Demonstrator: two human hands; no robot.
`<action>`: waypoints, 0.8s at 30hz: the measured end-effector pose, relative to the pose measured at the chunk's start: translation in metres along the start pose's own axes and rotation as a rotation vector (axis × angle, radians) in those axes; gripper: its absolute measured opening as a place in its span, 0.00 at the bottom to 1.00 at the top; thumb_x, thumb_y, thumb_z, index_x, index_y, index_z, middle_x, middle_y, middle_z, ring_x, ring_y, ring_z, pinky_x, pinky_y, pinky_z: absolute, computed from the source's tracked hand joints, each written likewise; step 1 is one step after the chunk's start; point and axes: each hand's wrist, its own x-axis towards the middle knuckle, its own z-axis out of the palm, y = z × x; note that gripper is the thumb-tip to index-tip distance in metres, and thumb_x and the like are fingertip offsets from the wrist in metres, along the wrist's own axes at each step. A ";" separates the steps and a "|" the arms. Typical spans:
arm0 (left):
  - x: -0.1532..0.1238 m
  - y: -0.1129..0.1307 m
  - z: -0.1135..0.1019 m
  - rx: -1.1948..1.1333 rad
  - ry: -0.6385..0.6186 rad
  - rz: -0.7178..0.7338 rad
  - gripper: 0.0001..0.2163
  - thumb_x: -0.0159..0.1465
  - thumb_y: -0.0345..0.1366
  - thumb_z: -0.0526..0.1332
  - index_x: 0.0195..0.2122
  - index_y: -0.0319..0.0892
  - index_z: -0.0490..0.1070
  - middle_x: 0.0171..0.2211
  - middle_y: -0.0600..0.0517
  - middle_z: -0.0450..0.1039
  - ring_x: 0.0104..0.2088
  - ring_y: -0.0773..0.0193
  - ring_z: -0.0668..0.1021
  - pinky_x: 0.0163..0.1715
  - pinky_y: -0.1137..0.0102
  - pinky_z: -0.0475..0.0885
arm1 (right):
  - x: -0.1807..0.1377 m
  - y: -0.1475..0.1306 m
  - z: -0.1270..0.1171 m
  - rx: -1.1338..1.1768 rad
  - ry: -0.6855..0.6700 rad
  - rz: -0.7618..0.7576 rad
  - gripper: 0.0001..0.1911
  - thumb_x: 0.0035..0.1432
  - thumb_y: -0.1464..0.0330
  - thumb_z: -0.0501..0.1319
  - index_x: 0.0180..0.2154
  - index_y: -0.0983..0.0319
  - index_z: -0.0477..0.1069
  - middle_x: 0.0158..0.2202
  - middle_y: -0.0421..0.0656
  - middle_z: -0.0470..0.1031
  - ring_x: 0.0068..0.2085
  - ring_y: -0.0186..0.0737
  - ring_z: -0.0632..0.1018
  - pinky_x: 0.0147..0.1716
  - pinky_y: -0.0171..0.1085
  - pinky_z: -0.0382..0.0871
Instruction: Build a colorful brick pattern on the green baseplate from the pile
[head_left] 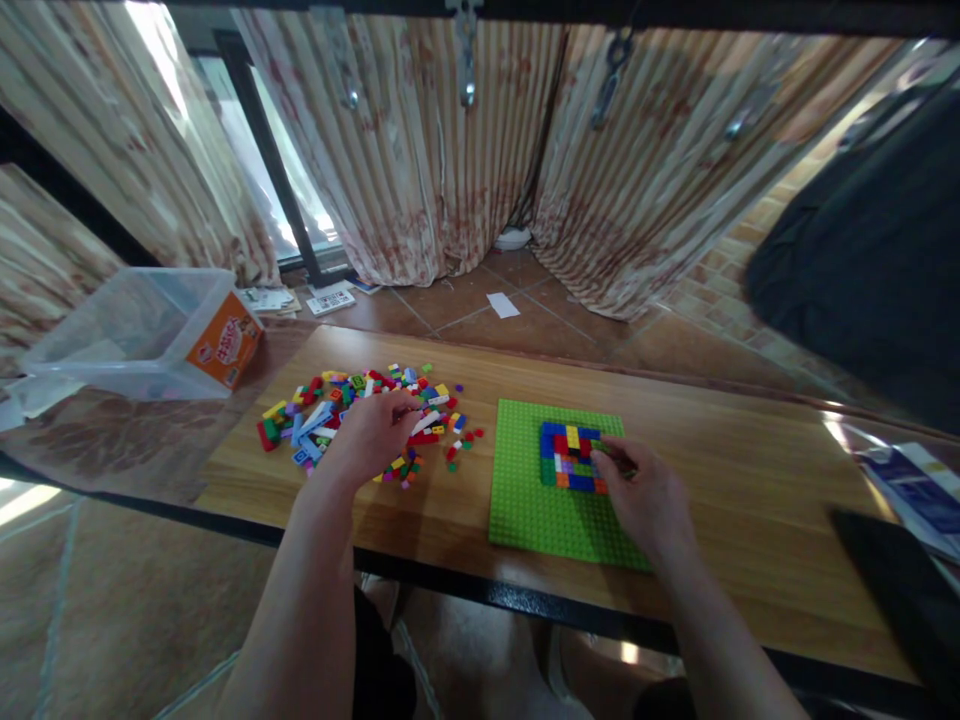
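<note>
My left hand [373, 433] hovers over the right part of a loose heap of toy bricks [320, 417] in many colours. Its fingers are bent and drawn together, and whatever they pinch is too small to make out. On a green studded baseplate [525, 510] sits a low, roughly square build of bricks [559, 448], with blue, red, yellow, white, orange and green pieces. My right hand [646, 497] is at the build's right side, fingers curled in a pinch against it. The hand covers that edge, so anything between the fingertips is hidden.
The wooden table [750, 490] has a dark front edge. A clear plastic bin [135, 375] with an orange label stands beyond its left end. Papers [911, 490] and a dark flat object [892, 580] lie at the right. Curtains [420, 150] hang behind.
</note>
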 end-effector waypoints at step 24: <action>-0.002 0.003 -0.004 0.015 -0.011 -0.042 0.11 0.62 0.35 0.55 0.29 0.42 0.76 0.26 0.51 0.76 0.28 0.61 0.75 0.30 0.70 0.62 | 0.015 0.003 0.014 -0.169 0.029 0.022 0.26 0.63 0.55 0.48 0.42 0.65 0.78 0.39 0.53 0.79 0.36 0.48 0.75 0.37 0.44 0.66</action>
